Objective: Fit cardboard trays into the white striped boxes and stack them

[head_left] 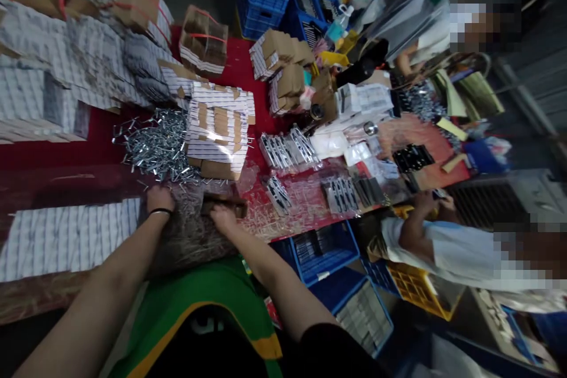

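Note:
My left hand, with a dark band on the wrist, is at the near edge of a heap of small shiny metal pieces. Its fingers are blurred, and I cannot tell what they hold. My right hand grips a small open brown cardboard box on the worn red tabletop. Just behind that box stands a block of flat striped cartons, beside the metal heap. A row of white striped boxes lies to the left of my left hand.
Bundled cartons are stacked at the back left. Bagged metal parts lie to the right. Blue crates stand below the table's right edge. Two other people work at the right, one handling a small item.

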`<state>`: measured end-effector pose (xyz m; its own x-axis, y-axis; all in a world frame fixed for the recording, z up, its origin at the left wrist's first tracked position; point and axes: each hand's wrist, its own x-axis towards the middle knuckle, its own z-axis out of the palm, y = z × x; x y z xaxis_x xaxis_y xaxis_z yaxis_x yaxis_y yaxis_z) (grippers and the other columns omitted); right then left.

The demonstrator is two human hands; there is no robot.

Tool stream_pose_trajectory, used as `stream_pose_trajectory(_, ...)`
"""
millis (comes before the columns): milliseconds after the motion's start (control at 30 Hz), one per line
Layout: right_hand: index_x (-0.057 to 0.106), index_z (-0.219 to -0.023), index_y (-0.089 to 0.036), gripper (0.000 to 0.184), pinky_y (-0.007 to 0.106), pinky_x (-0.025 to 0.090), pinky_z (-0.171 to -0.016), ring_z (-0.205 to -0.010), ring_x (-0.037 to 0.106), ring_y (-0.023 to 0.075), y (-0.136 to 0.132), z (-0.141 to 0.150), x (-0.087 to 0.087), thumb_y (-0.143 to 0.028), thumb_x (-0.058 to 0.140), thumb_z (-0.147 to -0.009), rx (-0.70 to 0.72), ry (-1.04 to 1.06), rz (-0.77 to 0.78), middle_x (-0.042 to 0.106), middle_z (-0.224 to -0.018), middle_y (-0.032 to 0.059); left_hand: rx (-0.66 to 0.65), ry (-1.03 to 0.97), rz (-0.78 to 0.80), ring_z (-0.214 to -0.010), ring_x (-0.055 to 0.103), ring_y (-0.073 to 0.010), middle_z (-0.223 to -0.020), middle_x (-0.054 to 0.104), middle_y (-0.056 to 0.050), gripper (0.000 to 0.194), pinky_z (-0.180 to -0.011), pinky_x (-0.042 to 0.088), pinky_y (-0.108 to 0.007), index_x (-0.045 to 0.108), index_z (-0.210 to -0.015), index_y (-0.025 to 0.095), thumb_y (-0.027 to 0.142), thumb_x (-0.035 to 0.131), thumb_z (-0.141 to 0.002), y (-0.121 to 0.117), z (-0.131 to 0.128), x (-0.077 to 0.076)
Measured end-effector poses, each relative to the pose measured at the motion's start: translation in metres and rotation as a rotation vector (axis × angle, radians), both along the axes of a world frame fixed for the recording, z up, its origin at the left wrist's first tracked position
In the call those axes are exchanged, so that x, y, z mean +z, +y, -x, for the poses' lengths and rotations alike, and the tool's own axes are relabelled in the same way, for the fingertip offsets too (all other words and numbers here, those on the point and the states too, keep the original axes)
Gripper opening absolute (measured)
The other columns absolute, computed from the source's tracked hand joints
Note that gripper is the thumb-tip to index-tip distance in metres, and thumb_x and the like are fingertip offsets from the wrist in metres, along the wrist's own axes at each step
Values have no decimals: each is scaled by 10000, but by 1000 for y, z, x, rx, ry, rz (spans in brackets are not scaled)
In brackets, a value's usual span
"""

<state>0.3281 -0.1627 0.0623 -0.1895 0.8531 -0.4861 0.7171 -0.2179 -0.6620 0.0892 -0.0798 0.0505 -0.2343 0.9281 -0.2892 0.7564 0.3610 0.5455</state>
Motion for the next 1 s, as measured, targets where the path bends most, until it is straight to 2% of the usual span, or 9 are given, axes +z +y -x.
stream_pose_trajectory(100, 662, -732, -195, 159, 306, 471, -1033, -1094, 610, 201, 3, -19, 7, -185, 688, -889, -12, 70, -29, 694, -1007, 28, 86, -34, -11, -1095, 606, -338, -892, 640, -142, 140, -1080, 470, -577, 551, -733, 171, 207, 561, -868, -31, -13, 3)
stream_pose_trajectory(200, 659, -809, -208, 201, 326, 520, -937, -956, 635, 200, 12, -44, 25, -374, 731, -895, -248, 344, 43, 687, -908, 6, 123, -116, -70, -1076, 665, -298, -1064, 709, -162, 162, -1033, 537, -504, 614, -875, 167, 289, 526, -934, -70, -43, 13)
stream_pose_trajectory(333, 660, -954, -217, 517, 319, 545, -756, -763, 629, 186, 9, -64, 47, -605, 877, -690, -520, 875, 432, 687, -803, -23, -29, -389, -202, -1295, 629, -276, -1379, 662, -126, 207, -1129, 520, -451, 683, -948, 200, 391, 606, -929, -99, -95, 34)
stream_pose_trajectory(433, 644, -904, -218, 599, 302, 536, -718, -707, 610, 171, -3, -59, 53, -617, 942, -572, -586, 969, 466, 680, -750, -26, -96, -488, -197, -1319, 595, -321, -1239, 681, -136, 203, -1163, 500, -485, 718, -896, 202, 392, 648, -886, -105, -121, 48)
stream_pose_trajectory(567, 638, -874, -222, 423, 290, 519, -751, -771, 616, 178, -12, -36, 43, -614, 779, -801, -513, 761, 126, 676, -802, -8, -113, -427, -168, -1249, 622, -313, -1215, 699, -129, 171, -1146, 515, -489, 716, -912, 216, 351, 616, -880, -113, -105, 49)
stream_pose_trajectory(733, 702, -801, -201, 134, 359, 487, -970, -1026, 632, 253, -14, -11, 28, -284, 701, -907, 115, 84, -138, 735, -932, 69, 183, -131, -325, -1303, 577, -346, -1301, 634, -172, 254, -1197, 458, -575, 680, -931, 196, 410, 544, -935, -127, -46, 42)
stream_pose_trajectory(800, 753, -846, -204, 77, 385, 465, -1021, -1079, 631, 279, -16, -17, 30, -277, 765, -865, 230, 15, -116, 757, -977, 82, 40, -106, -324, -1411, 503, -368, -1436, 542, -177, 268, -1242, 412, -585, 718, -936, 196, 437, 604, -915, -132, -35, 40)
stream_pose_trajectory(900, 792, -1069, -229, 218, 406, 405, -1107, -1207, 590, 294, -20, -60, 42, -391, 726, -938, 77, -87, -177, 745, -1184, 102, -253, -146, -268, -1517, 398, -398, -1549, 450, -145, 226, -1297, 325, -610, 781, -908, 209, 408, 678, -882, -135, -42, 32)
stream_pose_trajectory(1000, 733, -1281, -210, 333, 466, 380, -1111, -1285, 530, 324, -25, -122, 51, -342, 536, -1048, -378, -516, -134, 646, -1376, 185, -287, -128, -224, -1532, 356, -437, -1543, 463, -147, 202, -1296, 288, -657, 791, -898, 196, 371, 694, -869, -125, -64, 14)
